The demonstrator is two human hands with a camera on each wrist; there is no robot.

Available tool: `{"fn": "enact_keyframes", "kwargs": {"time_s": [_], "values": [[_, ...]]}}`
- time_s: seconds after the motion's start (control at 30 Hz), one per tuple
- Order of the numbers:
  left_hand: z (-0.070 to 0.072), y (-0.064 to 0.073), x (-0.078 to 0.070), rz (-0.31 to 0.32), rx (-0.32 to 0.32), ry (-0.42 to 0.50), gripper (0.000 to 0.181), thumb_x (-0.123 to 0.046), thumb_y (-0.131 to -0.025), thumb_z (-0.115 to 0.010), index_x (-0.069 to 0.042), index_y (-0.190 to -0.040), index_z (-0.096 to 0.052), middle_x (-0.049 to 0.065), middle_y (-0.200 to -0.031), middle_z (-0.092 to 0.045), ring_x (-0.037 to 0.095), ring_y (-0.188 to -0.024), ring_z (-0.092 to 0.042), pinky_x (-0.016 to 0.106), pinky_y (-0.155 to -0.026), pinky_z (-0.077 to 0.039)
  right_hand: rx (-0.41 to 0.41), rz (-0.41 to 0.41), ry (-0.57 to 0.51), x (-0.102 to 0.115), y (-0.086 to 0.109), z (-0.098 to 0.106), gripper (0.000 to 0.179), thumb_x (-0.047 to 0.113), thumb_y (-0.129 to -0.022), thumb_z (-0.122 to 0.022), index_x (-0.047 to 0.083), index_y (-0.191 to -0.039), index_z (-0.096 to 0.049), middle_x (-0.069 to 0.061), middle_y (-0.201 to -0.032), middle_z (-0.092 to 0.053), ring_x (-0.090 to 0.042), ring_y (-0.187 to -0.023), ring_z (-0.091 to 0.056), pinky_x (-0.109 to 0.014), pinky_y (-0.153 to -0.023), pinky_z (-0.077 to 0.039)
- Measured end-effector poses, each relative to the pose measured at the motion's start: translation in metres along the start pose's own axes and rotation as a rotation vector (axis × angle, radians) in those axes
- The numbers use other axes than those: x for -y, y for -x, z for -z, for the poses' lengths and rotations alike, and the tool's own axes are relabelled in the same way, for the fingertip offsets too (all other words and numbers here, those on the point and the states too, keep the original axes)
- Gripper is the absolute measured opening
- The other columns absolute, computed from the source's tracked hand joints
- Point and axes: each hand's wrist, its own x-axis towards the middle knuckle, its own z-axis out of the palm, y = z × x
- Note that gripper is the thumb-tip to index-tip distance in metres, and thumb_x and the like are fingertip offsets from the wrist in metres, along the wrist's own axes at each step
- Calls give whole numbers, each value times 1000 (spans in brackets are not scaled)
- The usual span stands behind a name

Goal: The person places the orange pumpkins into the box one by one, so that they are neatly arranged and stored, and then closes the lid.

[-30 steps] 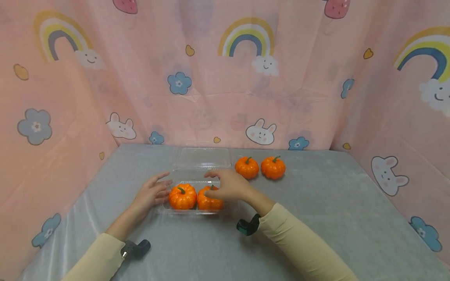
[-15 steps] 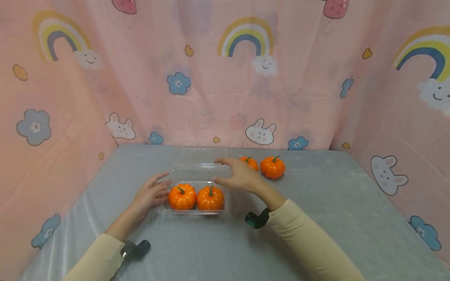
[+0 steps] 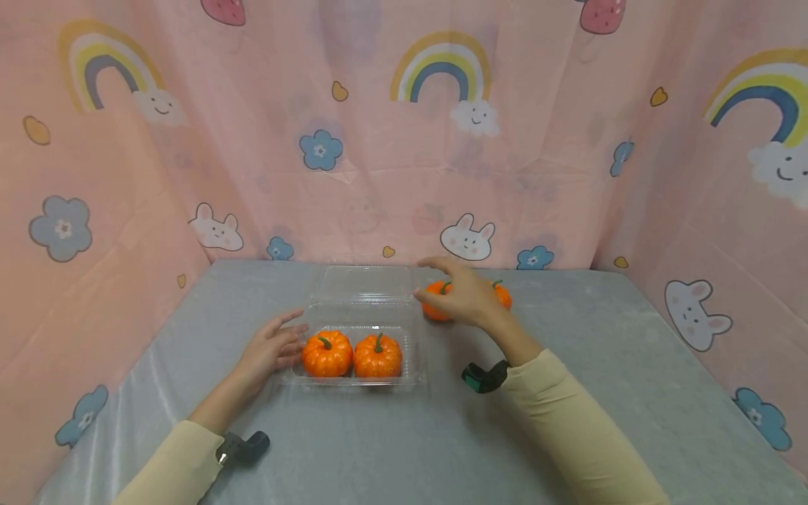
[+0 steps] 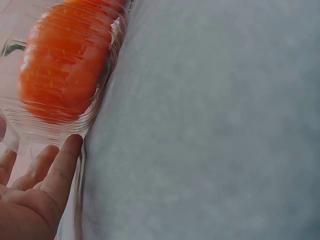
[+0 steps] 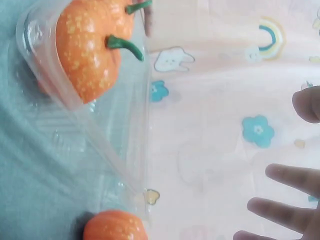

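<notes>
Two small orange pumpkins with green stems, a left one (image 3: pixel 327 354) and a right one (image 3: pixel 378 356), sit side by side in a clear plastic clamshell box (image 3: pixel 413 358). Its lid (image 3: pixel 366 283) lies folded back behind. At the box's left end is my left hand (image 3: pixel 268 354), fingers extended; in the left wrist view its fingertips (image 4: pixel 73 144) touch the ribbed wall. My right hand (image 3: pixel 467 294) hovers above two more pumpkins, one (image 3: pixel 435 308) partly covered by the hand, the other (image 3: pixel 504 295) mostly behind it. Its fingers are spread and hold nothing.
A grey cloth (image 3: pixel 568 393) covers the table. Pink printed curtains (image 3: pixel 404 175) enclose the back and both sides. Each wrist wears a dark camera, the left one (image 3: pixel 246 447) and the right one (image 3: pixel 485 377).
My right hand has left the right pumpkin in the box and moved right and back, over the two loose pumpkins. My left hand stays at the box's end.
</notes>
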Motion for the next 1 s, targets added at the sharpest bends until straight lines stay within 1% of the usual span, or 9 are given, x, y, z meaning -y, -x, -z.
{"fn": "enact_keyframes", "kwargs": {"time_s": [0.13, 0.3, 0.4, 0.53, 0.67, 0.83, 1.0], "values": [[0, 0, -1, 6, -3, 2, 51, -21, -103, -40, -11, -152, -27, 24, -149, -40, 10, -97, -63, 25, -85, -56, -67, -1, -20, -10, 1, 7, 55, 41, -86, -66, 18, -135, -54, -7, -142, -52, -35, -128, -49, -57, -102, -42], [0, -1, 1, 8, -4, 4, 51, -20, -103, -40, -11, -151, -28, 24, -148, -40, 10, -96, -63, 24, -84, -56, -181, -41, -71, -22, 0, 13, 50, 37, -85, -69, 18, -131, -59, -8, -135, -58, -36, -123, -52, -57, -99, -44], [0, -2, 2, 6, -4, -3, 51, -20, -103, -40, -11, -151, -28, 24, -148, -41, 9, -95, -63, 24, -84, -56, -230, -73, -110, -32, 0, 16, 49, 36, -85, -70, 18, -130, -60, -9, -134, -59, -37, -122, -52, -57, -98, -44], [1, -3, 3, 5, -6, -12, 50, -21, -103, -41, -12, -151, -29, 24, -148, -41, 10, -96, -63, 24, -84, -56, -251, -118, -129, -46, -1, 18, 50, 36, -86, -69, 19, -132, -58, -9, -137, -56, -37, -125, -49, -59, -97, -44], [1, -4, 3, 6, -9, -17, 50, -21, -103, -40, -12, -151, -30, 24, -147, -42, 10, -96, -63, 25, -84, -56, -257, -161, -99, -60, -1, 19, 55, 40, -86, -68, 19, -134, -55, -11, -143, -50, -39, -127, -46, -61, -98, -43], [0, -5, 4, 22, -19, -2, 49, -20, -102, -41, -13, -150, -31, 22, -147, -43, 10, -95, -63, 24, -83, -56, -268, -207, -89, -76, 0, 17, 60, 44, -85, -68, 18, -137, -53, -12, -147, -45, -40, -131, -43, -62, -101, -40], [0, -5, 4, 15, -14, -5, 50, -18, -102, -40, -12, -150, -31, 24, -147, -42, 10, -95, -64, 25, -83, -56, -268, -246, -108, -91, 2, 14, 65, 44, -85, -67, 16, -141, -48, -16, -148, -43, -43, -131, -40, -63, -101, -40]]}}
